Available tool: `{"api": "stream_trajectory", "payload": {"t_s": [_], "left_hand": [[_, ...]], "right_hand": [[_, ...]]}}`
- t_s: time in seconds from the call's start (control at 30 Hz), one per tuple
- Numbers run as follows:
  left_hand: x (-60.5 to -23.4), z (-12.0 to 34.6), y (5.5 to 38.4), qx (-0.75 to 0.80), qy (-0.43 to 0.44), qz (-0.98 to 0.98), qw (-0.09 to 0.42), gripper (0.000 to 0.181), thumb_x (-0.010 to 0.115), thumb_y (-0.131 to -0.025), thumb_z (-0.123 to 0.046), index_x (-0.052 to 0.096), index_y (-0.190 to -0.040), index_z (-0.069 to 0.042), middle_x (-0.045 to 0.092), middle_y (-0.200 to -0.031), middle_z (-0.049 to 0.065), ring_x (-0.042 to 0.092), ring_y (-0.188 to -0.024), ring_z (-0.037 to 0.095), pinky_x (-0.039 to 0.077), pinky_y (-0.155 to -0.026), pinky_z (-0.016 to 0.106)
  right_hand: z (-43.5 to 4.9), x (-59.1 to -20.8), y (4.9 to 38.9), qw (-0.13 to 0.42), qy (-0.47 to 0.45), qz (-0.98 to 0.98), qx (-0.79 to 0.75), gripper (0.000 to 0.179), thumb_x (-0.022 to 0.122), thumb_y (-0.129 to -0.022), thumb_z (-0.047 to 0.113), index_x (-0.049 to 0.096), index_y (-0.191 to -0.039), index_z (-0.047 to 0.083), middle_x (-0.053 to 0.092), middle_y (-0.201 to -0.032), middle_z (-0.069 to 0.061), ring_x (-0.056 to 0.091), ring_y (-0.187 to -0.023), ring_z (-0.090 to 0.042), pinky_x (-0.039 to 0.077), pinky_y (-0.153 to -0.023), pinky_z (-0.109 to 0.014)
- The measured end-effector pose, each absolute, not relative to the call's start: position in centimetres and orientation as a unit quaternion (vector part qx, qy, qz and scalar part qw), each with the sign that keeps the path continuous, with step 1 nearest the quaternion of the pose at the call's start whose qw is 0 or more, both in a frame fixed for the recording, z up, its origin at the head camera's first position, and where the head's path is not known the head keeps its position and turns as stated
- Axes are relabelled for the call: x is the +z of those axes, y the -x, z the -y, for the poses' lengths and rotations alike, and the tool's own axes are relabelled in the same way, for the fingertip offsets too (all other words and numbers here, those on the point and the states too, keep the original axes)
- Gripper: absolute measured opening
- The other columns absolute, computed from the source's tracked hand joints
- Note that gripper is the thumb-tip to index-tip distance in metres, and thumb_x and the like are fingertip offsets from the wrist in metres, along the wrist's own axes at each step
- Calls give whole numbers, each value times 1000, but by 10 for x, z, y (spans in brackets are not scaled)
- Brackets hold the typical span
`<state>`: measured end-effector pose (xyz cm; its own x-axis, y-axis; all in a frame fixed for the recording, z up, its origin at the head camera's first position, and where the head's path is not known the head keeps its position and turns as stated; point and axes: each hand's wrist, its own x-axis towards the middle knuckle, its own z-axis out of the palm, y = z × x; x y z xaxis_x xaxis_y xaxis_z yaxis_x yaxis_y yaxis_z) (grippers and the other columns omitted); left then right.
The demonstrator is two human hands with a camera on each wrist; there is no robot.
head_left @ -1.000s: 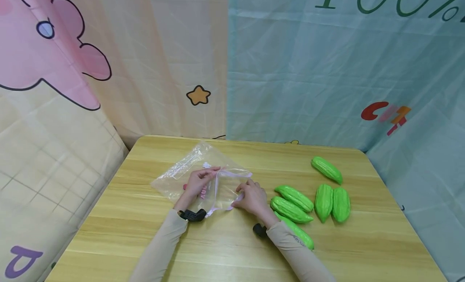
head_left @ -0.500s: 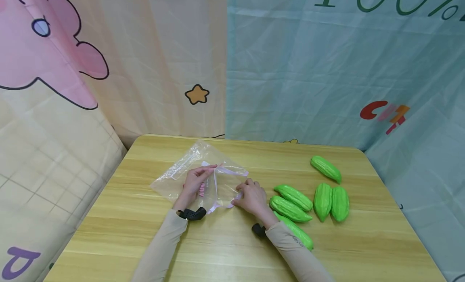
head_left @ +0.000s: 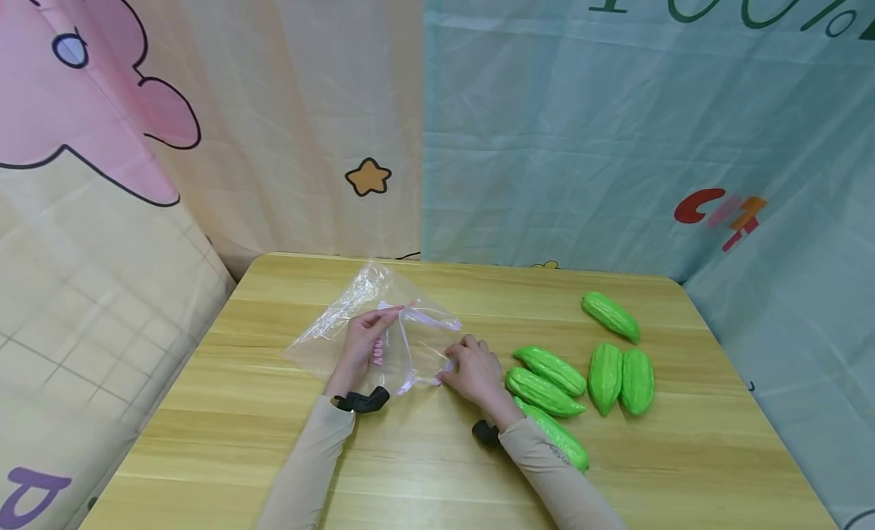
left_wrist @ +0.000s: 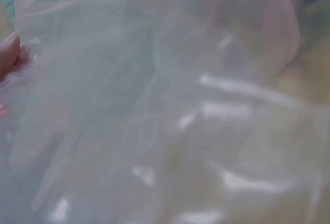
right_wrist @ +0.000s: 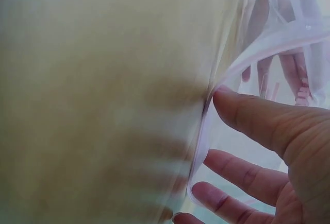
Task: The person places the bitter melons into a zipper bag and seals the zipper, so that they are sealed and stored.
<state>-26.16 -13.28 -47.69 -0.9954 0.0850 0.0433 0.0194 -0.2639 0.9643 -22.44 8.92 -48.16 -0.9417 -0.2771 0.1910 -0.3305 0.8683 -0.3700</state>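
A clear plastic zip bag [head_left: 331, 325] with a pale purple strip round its mouth [head_left: 432, 319] lies on the table, its mouth spread apart toward the right. My left hand [head_left: 358, 343] pinches the upper part of that rim between thumb and fingers; pink print shows beside it. My right hand [head_left: 476, 372] holds the opposite, near-right edge. In the right wrist view, the thumb [right_wrist: 247, 113] and fingertips meet the purple edge [right_wrist: 203, 136]. Blurred plastic fills most of the left wrist view, with one fingertip [left_wrist: 9, 53] at its left side.
Several green ribbed bitter melons lie right of the bag: a group of three [head_left: 545, 393] beside my right forearm, a pair [head_left: 620, 380] farther right, and a single one [head_left: 611, 317] toward the back. The wooden table [head_left: 410, 469] ends at hanging cloth [head_left: 547, 135].
My left hand has drawn its side of the bag's rim slightly back and to the left. My right hand stays nearly in place. The bitter melons have not moved.
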Motion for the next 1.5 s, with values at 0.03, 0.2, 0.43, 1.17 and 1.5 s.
{"api": "stream_trajectory", "payload": {"t_s": [0.03, 0.2, 0.43, 1.17, 1.5], "left_hand": [[-477, 133, 261, 795, -41, -605, 21, 10, 67, -90, -17, 75, -96, -18, 62, -66, -4, 35, -32, 3, 31, -28, 19], [-476, 133, 259, 799, -33, -600, 21, 9, 68, -90, -18, 75, -93, -21, 57, -58, -4, 33, -32, 2, 30, -28, 19], [-475, 134, 260, 800, -47, -597, 5, 10, 66, -91, -15, 75, -96, -17, 69, -75, -4, 34, -33, 2, 31, -28, 18], [-467, 131, 264, 806, -51, -589, 17, 13, 65, -92, -15, 75, -90, -23, 40, -43, -4, 34, -31, 5, 30, -27, 20], [-483, 129, 272, 804, -28, -594, 13, 8, 68, -89, -19, 76, -90, -21, 38, -43, -4, 32, -29, 6, 28, -25, 21]], "right_hand": [[-89, -482, 224, 67, -156, 964, 202, 40, 82, -71, 34, 71, -103, 11, 56, -94, -4, 50, -81, -24, 43, -61, -36], [-88, -481, 223, 68, -154, 965, 200, 37, 80, -74, 33, 71, -102, 10, 57, -97, -6, 51, -82, -26, 44, -62, -37], [-86, -479, 224, 70, -150, 965, 206, 35, 79, -76, 32, 71, -102, 10, 58, -97, -6, 52, -83, -26, 44, -62, -37], [-90, -479, 223, 83, -128, 963, 222, 32, 79, -75, 31, 72, -99, 12, 59, -99, -5, 56, -86, -26, 46, -63, -38], [-92, -476, 221, 80, -124, 959, 243, 26, 75, -78, 30, 72, -97, 13, 58, -91, -3, 58, -79, -22, 45, -59, -36]]}}
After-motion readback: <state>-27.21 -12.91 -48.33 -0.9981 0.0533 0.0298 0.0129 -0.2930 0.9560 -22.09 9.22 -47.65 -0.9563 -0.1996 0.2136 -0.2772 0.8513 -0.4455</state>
